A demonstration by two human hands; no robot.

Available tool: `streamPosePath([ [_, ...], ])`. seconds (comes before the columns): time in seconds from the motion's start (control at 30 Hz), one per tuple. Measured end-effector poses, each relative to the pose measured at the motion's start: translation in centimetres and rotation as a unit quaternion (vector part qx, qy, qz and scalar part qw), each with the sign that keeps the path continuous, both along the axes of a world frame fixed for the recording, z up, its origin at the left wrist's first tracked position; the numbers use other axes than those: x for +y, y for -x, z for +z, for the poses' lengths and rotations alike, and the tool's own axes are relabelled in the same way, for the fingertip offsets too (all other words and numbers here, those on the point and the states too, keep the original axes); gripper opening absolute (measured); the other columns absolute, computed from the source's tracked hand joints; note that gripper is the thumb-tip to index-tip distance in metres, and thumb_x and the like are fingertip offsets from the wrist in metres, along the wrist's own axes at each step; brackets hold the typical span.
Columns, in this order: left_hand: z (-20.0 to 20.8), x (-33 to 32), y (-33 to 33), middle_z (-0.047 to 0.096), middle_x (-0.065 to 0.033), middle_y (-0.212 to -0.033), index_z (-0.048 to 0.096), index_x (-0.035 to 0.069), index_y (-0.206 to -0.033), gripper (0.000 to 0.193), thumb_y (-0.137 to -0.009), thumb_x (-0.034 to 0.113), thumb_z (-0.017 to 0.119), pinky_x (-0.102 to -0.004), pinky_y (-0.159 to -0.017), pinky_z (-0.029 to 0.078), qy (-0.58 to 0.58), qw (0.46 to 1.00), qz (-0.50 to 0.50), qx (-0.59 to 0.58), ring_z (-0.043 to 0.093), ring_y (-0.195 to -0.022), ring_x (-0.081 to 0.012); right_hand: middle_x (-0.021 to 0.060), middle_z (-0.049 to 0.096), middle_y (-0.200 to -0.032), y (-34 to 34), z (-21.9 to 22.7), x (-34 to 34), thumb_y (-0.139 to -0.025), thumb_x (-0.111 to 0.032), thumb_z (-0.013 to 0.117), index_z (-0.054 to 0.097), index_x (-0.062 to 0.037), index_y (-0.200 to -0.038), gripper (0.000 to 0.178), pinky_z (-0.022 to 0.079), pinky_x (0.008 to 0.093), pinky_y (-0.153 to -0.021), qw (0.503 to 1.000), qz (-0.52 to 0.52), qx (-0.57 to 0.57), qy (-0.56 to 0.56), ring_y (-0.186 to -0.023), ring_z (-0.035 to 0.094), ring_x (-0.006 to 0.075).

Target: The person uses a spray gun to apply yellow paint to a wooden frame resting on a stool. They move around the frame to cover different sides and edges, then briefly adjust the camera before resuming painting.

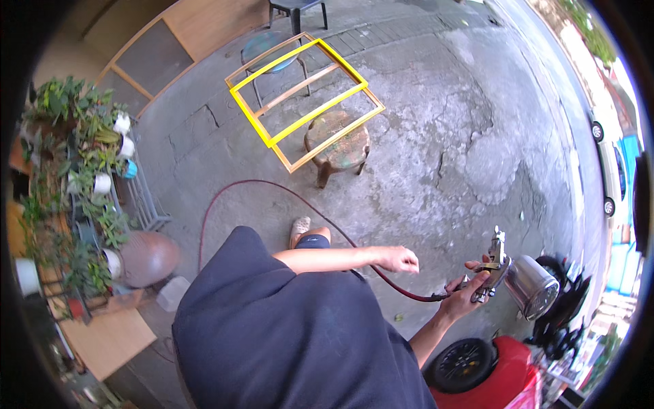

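Two hands: the right hand (470, 292) grips a spray gun (497, 262), its metal cup (531, 288) just right of the fingers; the left hand (397, 259), curled, how tightly unclear, is nearby. A red hose (293, 191) trails leftward. Well beyond, a yellow frame (252, 117) overlaps a wooden frame (338, 139) above two stools (351, 151).

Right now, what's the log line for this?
right hand: holding spray gun | left hand: looks empty | yellow frame, wooden frame: across stools | maroon hose: meets gun

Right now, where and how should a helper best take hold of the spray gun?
Probably by its silver cup, from the right: the wide, rounded wall is uncovered there, while the right hand grips the gun near the hose.
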State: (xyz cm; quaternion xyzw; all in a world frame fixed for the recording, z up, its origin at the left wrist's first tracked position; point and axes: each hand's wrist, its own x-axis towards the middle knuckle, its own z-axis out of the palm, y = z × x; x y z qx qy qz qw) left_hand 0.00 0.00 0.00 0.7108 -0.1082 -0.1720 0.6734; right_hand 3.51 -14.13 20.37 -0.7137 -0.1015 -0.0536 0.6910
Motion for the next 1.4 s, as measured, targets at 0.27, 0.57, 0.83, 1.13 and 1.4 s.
streamPosePath([
  [0.27, 2.5, -9.1, -8.3, 0.072, -0.0119, -0.097, 0.069, 0.006, -0.107, 0.052, -0.093, 0.055, 0.064, -0.0423, -0.083, 0.052, 0.028, 0.995, -0.074, -0.060, 0.068, -0.093, -0.0278, 0.0080, 0.064, -0.093, -12.7, 7.6, -2.3, -0.108, -0.033, 0.050, 0.056, 0.0001, -0.130, 0.041, 0.027, 0.0201, -0.032, 0.991, -0.045, -0.050, 0.116, -0.042, 0.037, 0.0037],
  [0.57, -19.5, -2.2, -13.4, 0.073, -0.0164, -0.087, 0.078, 0.013, -0.094, 0.041, -0.084, 0.052, 0.069, -0.0501, -0.071, 0.054, -0.236, 0.962, 0.090, 0.101, 0.071, -0.083, -0.0355, 0.0079, 0.065, -0.090, -29.3, 8.1, -0.1, -0.108, -0.037, 0.048, 0.061, -0.0017, -0.125, 0.041, 0.026, 0.0206, -0.033, 0.983, -0.004, -0.046, 0.178, -0.038, 0.035, 0.0055],
  [0.83, -19.3, 9.3, -14.4, 0.075, -0.0101, -0.097, 0.079, 0.018, -0.095, 0.033, -0.078, 0.046, 0.079, -0.0438, -0.083, 0.055, -0.367, 0.848, 0.259, 0.280, 0.071, -0.099, -0.0312, 0.0074, 0.066, -0.088, -42.0, 5.8, 1.6, -0.105, -0.044, 0.051, 0.061, -0.0014, -0.123, 0.047, 0.024, 0.0209, -0.031, 0.980, 0.045, -0.023, 0.192, -0.035, 0.036, 0.0059],
  [1.13, -12.8, 7.3, -22.8, 0.075, -0.0090, -0.104, 0.078, 0.023, -0.105, 0.029, -0.085, 0.043, 0.073, -0.0430, -0.084, 0.055, -0.293, 0.798, 0.360, 0.385, 0.071, -0.099, -0.0299, 0.0067, 0.069, -0.087, -59.1, 2.2, 6.3, -0.105, -0.047, 0.050, 0.063, -0.0019, -0.123, 0.051, 0.024, 0.0214, -0.034, 0.973, 0.147, -0.056, 0.170, -0.039, 0.037, 0.0046],
  [1.4, -13.2, -0.7, -36.3, 0.071, -0.0223, -0.082, 0.078, 0.007, -0.086, 0.057, -0.090, 0.061, 0.061, -0.0486, -0.078, 0.055, -0.282, 0.699, 0.521, 0.402, 0.070, -0.085, -0.0416, 0.0075, 0.068, -0.087, -75.8, 1.3, 7.9, -0.107, -0.036, 0.049, 0.062, 0.0007, -0.124, 0.043, 0.025, 0.0219, -0.033, 0.941, 0.295, -0.058, 0.153, -0.038, 0.039, 0.0044],
])
